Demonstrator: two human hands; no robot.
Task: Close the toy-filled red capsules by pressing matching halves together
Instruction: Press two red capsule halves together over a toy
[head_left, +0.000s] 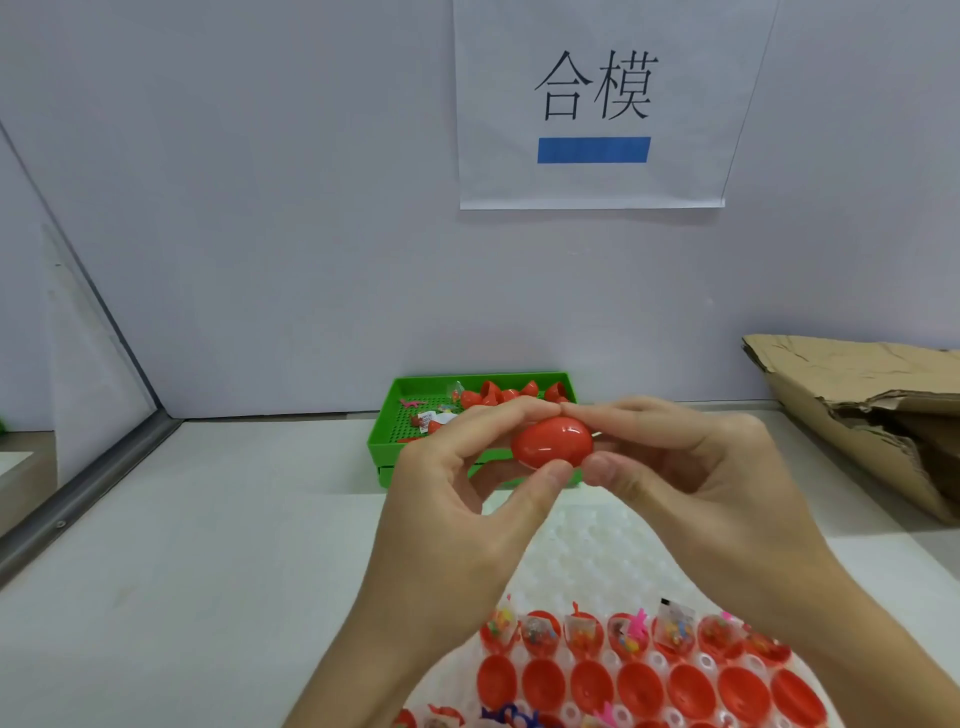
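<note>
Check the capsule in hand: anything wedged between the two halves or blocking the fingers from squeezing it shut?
Nothing visible. The left hand and right hand both grip the red capsule directly, above the green tray. Only a thin seam line shows near the left thumb, with no toy or wrapper sticking out.

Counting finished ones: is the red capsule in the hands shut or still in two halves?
Shut, apparently: the red capsule reads as one whole egg pinched between left hand and right hand.

On the bench (208, 571) a tray (384, 441) of capsule halves sits far, against the wall. A holder (582, 551) with capsule halves (639, 686) lies near. Between them both hands hold a capsule (551, 441). A cardboard box (857, 410) lies far right.
</note>
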